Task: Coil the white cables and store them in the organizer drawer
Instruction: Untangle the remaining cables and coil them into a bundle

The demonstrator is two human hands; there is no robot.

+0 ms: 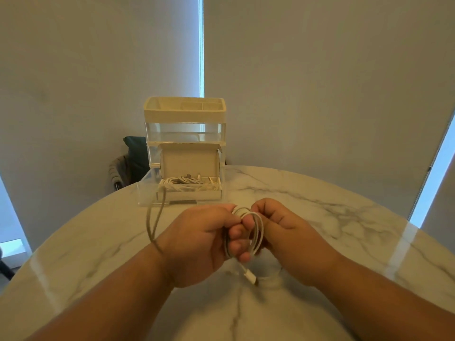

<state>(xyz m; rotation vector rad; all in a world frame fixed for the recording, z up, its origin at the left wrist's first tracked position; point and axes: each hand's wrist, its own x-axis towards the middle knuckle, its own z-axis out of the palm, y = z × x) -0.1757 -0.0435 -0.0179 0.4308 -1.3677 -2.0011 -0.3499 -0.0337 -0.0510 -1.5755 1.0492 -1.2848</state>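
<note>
Both hands grip the coiled white cable (258, 230) just above the worktop (332, 217), the left hand (204, 242) with fingers (234, 234) curled round the loops, the right hand (283, 230) pinching them; light, limp and springy, it likely holds best across the bundled loops, not by the dangling plug (251, 275).

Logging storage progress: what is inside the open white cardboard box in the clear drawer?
Tangled white cables fill the white cardboard box; one strand trails out over its front edge. The box floor beneath them is covered.
</note>
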